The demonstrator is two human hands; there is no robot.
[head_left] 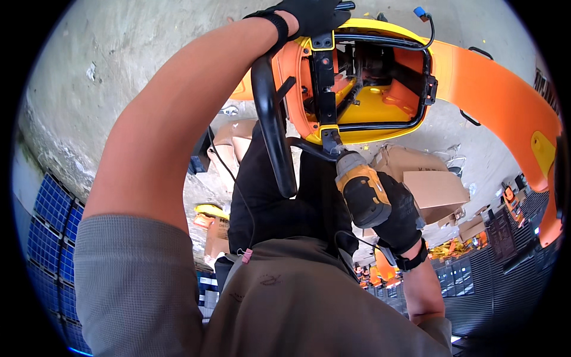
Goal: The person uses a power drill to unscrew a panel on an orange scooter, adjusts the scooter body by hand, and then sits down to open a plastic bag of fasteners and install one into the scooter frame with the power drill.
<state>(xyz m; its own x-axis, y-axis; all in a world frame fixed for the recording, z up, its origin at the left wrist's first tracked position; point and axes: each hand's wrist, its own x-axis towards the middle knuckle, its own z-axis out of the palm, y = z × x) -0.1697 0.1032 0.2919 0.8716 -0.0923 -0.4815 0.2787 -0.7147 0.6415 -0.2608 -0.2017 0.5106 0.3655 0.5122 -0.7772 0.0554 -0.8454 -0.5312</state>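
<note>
My right hand [399,217], gloved, has its fingers wrapped tight around the grip of the yellow cordless driver [361,189], whose long axis runs up and to the left so that its nose meets the lower end of the black bracket [324,77] just above the fingers. My left hand [309,15], also gloved, is closed on the top of the orange housing [404,95], near the black handlebar [270,113]. The right hand is the nearer to the fastening point.

Right hand [399,217] gripping drill [361,187], orange housing [380,71]
</note>
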